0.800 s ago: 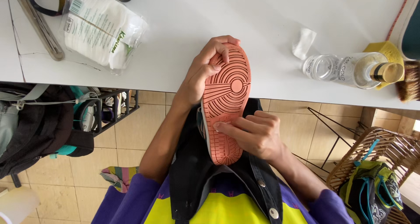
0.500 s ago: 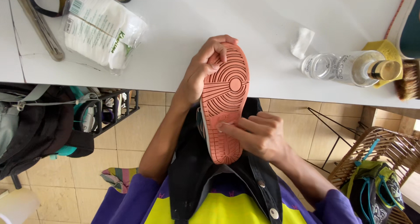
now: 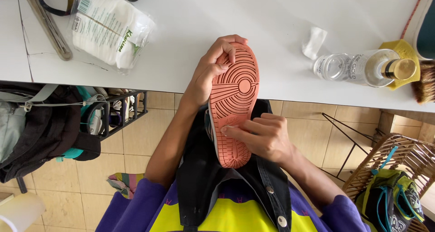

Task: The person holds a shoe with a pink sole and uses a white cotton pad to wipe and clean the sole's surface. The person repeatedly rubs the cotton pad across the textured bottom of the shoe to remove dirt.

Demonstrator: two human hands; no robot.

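Shoe lies sole-up against our lap, toe resting on the white tabletop edge, heel toward us, long axis running away from us. Left hand fingers curl round the toe; right hand fingers press together on the stiff, grippy, light sole.

A home workspace set up for cleaning shoes, seen from above. A white table fills the top of the frame, holding a plastic pack of white cotton pads at upper left and a clear glass bottle lying on its side at upper right, beside a brush. Below the table edge is beige tiled floor. A dark backpack and black wire rack sit at left; a wicker basket of bags sits at lower right.
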